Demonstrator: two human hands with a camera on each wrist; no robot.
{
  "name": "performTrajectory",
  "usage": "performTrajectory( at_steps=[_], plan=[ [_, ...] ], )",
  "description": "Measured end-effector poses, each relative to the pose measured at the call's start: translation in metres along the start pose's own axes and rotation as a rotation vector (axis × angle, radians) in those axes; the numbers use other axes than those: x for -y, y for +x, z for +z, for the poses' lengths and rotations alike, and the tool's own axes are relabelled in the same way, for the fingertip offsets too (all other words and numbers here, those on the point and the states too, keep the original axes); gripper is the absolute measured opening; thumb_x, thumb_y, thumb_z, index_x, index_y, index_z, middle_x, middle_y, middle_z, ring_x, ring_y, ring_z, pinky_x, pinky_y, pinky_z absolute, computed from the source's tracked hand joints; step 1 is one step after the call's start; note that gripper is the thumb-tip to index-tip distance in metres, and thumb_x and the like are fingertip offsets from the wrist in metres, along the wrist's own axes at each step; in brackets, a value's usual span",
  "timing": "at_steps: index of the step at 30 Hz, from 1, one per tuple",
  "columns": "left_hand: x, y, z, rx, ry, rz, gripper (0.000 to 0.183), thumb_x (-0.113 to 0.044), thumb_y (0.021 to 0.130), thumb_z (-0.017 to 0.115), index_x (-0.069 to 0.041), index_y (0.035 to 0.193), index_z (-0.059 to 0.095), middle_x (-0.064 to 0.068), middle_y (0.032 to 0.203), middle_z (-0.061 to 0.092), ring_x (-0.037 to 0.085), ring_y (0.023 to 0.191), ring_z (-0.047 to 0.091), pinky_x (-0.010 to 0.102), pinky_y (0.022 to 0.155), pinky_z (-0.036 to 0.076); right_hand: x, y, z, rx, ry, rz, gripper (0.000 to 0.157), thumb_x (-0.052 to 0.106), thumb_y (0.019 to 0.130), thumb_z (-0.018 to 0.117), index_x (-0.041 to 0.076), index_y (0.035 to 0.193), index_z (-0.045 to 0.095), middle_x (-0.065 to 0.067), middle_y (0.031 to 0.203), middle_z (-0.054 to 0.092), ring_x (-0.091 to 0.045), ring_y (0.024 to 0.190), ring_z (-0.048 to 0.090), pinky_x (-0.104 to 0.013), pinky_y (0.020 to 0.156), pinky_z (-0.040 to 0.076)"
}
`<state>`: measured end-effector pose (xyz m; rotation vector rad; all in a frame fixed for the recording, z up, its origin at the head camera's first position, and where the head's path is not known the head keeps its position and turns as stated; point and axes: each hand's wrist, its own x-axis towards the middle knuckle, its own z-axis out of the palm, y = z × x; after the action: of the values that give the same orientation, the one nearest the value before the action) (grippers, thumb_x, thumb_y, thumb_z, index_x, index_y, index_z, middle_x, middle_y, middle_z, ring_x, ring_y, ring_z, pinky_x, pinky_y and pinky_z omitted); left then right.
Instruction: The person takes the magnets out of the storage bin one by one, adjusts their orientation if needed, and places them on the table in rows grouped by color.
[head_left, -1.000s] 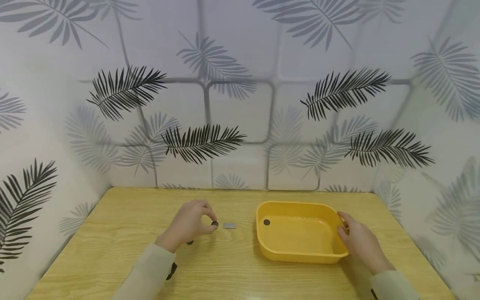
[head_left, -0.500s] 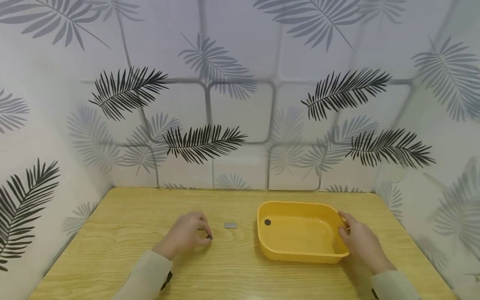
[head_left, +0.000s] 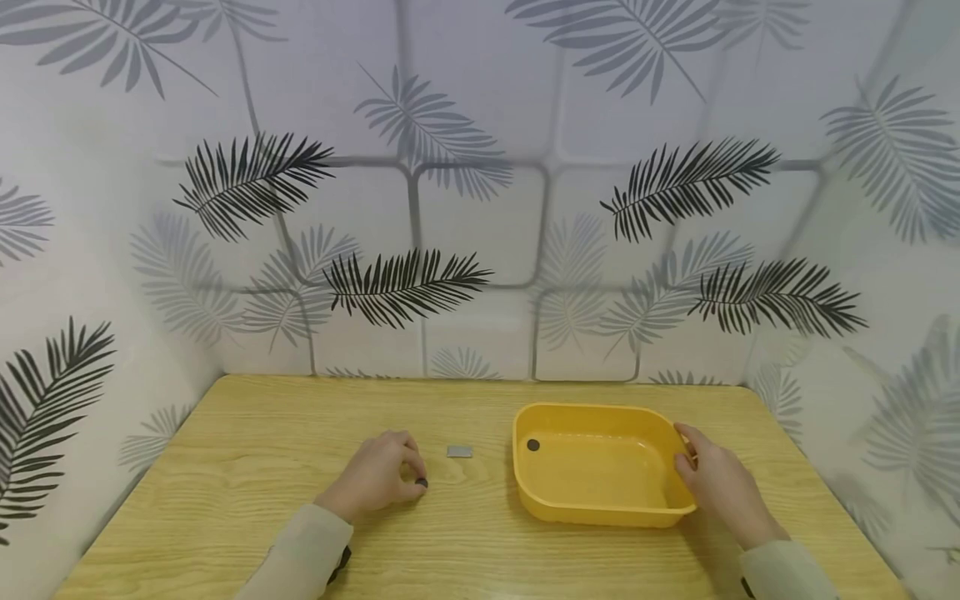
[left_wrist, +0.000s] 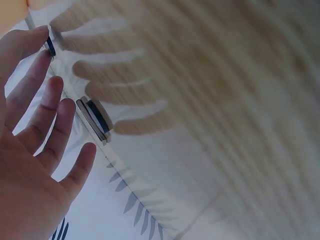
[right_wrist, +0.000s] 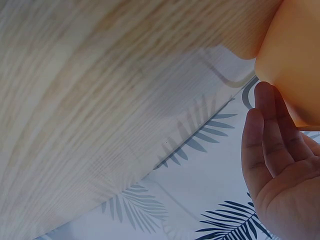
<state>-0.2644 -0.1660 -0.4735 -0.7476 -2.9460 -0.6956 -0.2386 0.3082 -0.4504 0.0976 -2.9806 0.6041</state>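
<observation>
My left hand point(head_left: 378, 473) pinches a small black disc point(head_left: 422, 483) between thumb and index finger, low over the wooden table point(head_left: 315, 417). In the left wrist view the disc point(left_wrist: 51, 45) sits at the fingertips, while the other fingers are spread. A small flat piece point(left_wrist: 95, 120), part dark and part pale, lies on the table beyond those fingers; the hand hides it in the head view. My right hand point(head_left: 723, 483) holds the right end of a yellow plastic basin point(head_left: 600, 514) by its rim. Its fingers point(right_wrist: 270, 125) lie along the basin's outer wall.
A small grey rectangular piece point(head_left: 460, 452) lies on the table between the left hand and the basin. Another black disc point(head_left: 533, 445) is inside the basin, near its left wall. Leaf-patterned fabric walls point(head_left: 480, 333) border the table at the back and both sides.
The left hand has drawn back from beside the grey piece toward the near side of the table. A disc visible below that hand one second ago no longer shows. Right hand and basin stay put.
</observation>
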Motion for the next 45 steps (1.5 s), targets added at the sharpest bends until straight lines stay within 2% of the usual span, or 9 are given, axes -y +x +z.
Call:
performTrajectory(
  at_steps=[10, 18, 23, 31, 45],
  plan=[
    [-0.003, 0.002, -0.005, -0.003, -0.029, -0.036, 0.012, -0.021, 0.078, 0.090, -0.019, 0.085, 0.080, -0.006, 0.101, 0.066, 0.020, 0.100, 0.061, 0.056, 0.095, 0.050, -0.003, 0.000, 0.001, -0.004, -0.002, 0.006, 0.050, 0.011, 0.101, 0.055, -0.008, 0.146, 0.046, -0.032, 0.115, 0.068, -0.020, 0.072, 0.058, -0.031, 0.058, 0.046],
    [-0.013, 0.012, -0.016, -0.016, -0.042, -0.038, 0.014, -0.020, 0.083, 0.086, -0.016, 0.096, 0.081, -0.003, 0.110, 0.067, 0.023, 0.107, 0.061, 0.057, 0.100, 0.048, -0.004, 0.000, 0.000, 0.000, 0.001, 0.013, 0.051, 0.012, 0.100, 0.055, -0.008, 0.146, 0.046, -0.032, 0.115, 0.068, -0.021, 0.073, 0.059, -0.032, 0.058, 0.046],
    [-0.024, 0.021, -0.024, -0.013, -0.037, -0.017, 0.017, -0.020, 0.083, 0.086, -0.016, 0.099, 0.081, -0.002, 0.112, 0.067, 0.027, 0.113, 0.061, 0.056, 0.102, 0.047, -0.004, 0.000, 0.000, -0.013, -0.004, 0.004, 0.050, 0.011, 0.100, 0.055, -0.008, 0.145, 0.047, -0.031, 0.113, 0.069, -0.021, 0.074, 0.059, -0.032, 0.059, 0.047],
    [-0.044, 0.033, -0.031, -0.030, 0.023, 0.058, 0.023, -0.025, 0.084, 0.086, -0.015, 0.104, 0.081, 0.002, 0.114, 0.068, 0.029, 0.114, 0.062, 0.056, 0.101, 0.050, -0.003, 0.000, 0.000, -0.019, 0.002, -0.005, 0.050, 0.011, 0.099, 0.056, -0.009, 0.145, 0.047, -0.031, 0.112, 0.069, -0.020, 0.073, 0.059, -0.031, 0.058, 0.046],
    [-0.080, 0.064, -0.025, -0.006, 0.011, 0.138, 0.029, -0.029, 0.084, 0.085, -0.016, 0.110, 0.079, 0.005, 0.119, 0.070, 0.029, 0.113, 0.063, 0.052, 0.105, 0.048, -0.001, 0.001, -0.001, -0.002, 0.000, 0.015, 0.051, 0.011, 0.100, 0.056, -0.008, 0.146, 0.046, -0.032, 0.116, 0.069, -0.024, 0.080, 0.064, -0.037, 0.064, 0.053]
  ],
)
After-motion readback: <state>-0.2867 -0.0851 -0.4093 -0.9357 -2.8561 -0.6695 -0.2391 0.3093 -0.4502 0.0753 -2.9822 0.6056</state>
